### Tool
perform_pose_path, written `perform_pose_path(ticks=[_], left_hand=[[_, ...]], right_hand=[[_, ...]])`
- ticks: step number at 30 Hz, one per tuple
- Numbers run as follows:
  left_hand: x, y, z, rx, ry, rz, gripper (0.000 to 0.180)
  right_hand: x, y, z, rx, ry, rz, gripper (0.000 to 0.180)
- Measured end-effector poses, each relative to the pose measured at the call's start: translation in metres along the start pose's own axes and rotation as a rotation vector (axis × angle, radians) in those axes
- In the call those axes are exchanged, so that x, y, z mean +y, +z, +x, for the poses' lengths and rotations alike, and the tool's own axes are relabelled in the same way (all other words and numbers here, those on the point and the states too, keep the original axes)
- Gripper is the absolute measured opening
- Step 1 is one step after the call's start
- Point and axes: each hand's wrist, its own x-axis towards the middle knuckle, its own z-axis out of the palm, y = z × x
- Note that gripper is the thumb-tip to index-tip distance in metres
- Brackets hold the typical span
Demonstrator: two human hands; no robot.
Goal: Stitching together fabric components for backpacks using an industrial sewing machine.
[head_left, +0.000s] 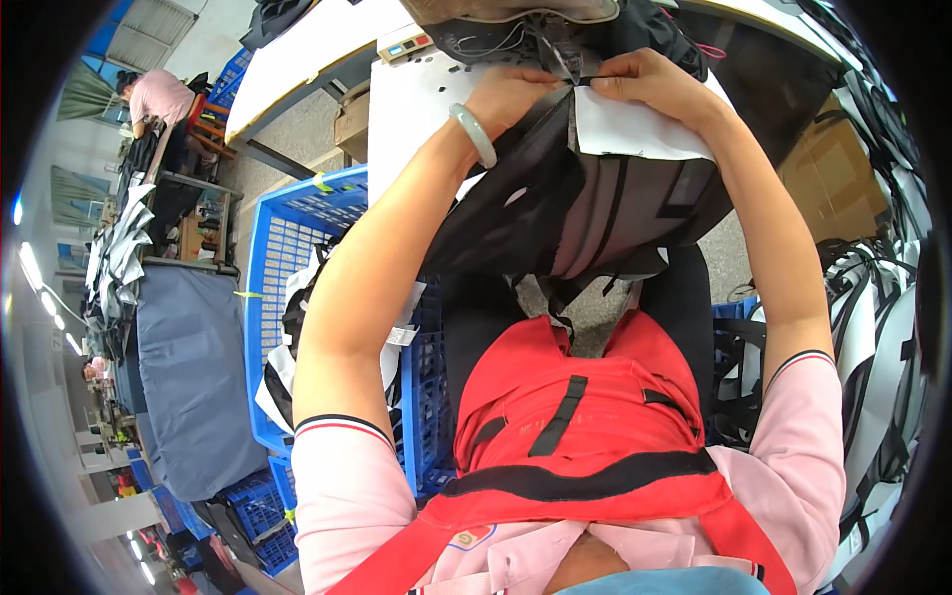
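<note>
My left hand point(514, 97) and my right hand point(647, 87) meet close together at the far edge of the white table point(397, 119). Both are closed, thumb and fingers pinching the top edge of a black fabric piece point(516, 188). A white panel point(640, 124) on it hangs just below my right hand. The piece, with a mesh-like section and black straps, drapes off the table over my knees. Whatever tiny part may sit between my fingertips is too small to make out. Just beyond my hands lies a clear plastic bag point(557, 52).
Small black bits point(454, 67) lie scattered by a little box with buttons point(405, 46). At my left stands a blue plastic crate point(260, 327) with fabric pieces. Cardboard point(838, 178) and stacked strapped pieces point(863, 337) are at my right. Another person point(162, 97) bends over work at far left.
</note>
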Motion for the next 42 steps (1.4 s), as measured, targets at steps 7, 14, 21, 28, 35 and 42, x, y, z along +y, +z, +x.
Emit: perform_pose_path(ticks=[7, 14, 21, 28, 35, 42], left_hand=[[0.001, 0.001, -0.004, 0.023, 0.010, -0.102, 0.025], [0.013, 0.006, -0.051, -0.130, 0.102, -0.191, 0.023], [-0.008, 0.095, -0.153, -0.512, 0.588, 0.013, 0.012], [-0.113, 0.025, -0.225, 0.598, 0.418, 0.294, 0.017], [-0.248, -0.060, -0.262, 0.736, -0.117, 1.060, 0.032], [-0.258, -0.091, -0.231, 0.552, -0.399, 0.704, 0.028]], right_hand=[[0.010, -0.006, -0.001, 0.028, -0.074, -0.018, 0.035], [-0.014, 0.013, -0.057, 0.175, 0.210, 0.003, 0.032], [0.011, 0.129, -0.140, -0.099, 0.067, 0.281, 0.034], [0.016, 0.130, -0.188, -0.058, 0.134, -0.073, 0.022], [0.012, 0.130, -0.198, -0.074, 0.013, -0.110, 0.024], [0.000, 0.154, -0.225, -0.026, 0.211, -0.068, 0.049]])
